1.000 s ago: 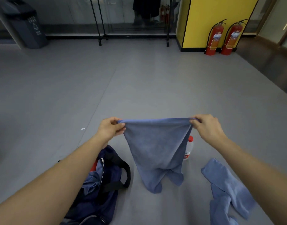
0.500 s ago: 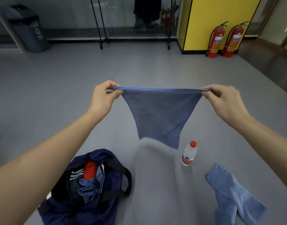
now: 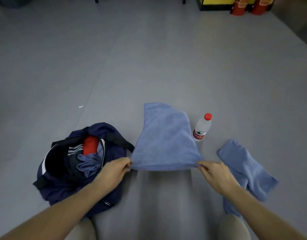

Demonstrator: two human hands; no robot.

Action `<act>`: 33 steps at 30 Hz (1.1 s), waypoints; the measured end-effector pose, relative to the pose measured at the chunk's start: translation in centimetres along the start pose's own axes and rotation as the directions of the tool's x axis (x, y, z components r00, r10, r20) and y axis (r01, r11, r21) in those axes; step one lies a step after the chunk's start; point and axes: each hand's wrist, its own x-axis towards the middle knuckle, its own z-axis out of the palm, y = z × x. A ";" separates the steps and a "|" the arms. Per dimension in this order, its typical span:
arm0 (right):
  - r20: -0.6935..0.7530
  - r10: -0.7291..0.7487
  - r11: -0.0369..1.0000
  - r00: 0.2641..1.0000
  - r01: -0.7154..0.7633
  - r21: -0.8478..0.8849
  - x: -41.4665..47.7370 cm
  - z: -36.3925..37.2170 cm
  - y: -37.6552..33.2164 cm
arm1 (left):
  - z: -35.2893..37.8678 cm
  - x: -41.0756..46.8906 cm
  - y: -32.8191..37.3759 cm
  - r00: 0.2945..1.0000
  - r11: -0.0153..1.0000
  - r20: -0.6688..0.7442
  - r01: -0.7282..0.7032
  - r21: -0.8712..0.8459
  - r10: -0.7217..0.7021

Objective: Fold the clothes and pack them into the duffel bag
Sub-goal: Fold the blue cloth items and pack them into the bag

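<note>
**Blue cloth pinched at 2 corners, stretched over grey floor**

Left hand point(image 3: 114, 170): grip closed, fingers and thumb pinching the near-left corner of the blue cloth point(image 3: 166, 142). Right hand point(image 3: 215, 175): same pinch grip on the near-right corner. Near edge is pulled taut, running L–R between the 2 hands.

The cloth is soft with a short fuzzy nap, terry-like. It is roughly a trapezoid, wide at the hands and narrowing away. Its long axis runs away from the person, the far end leaning slightly L.

To the L is the duffel bag point(image 3: 62, 191): navy fabric, slumped, mouth open, black straps, with a red item point(image 3: 91, 145) and crumpled blue fabric inside. Just R of the cloth stands an upright clear plastic bottle point(image 3: 202, 129) w/ a red cap. Further R, a 2nd blue cloth point(image 3: 244, 167) lies rumpled on the smooth floor point(image 3: 149, 66).
</note>
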 end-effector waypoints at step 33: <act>0.029 0.140 0.977 0.990 -0.143 0.157 35.2 13.6 2.7 | 17.3 28.3 -5.9 0.967 0.929 0.161 0.133 0.344 -0.198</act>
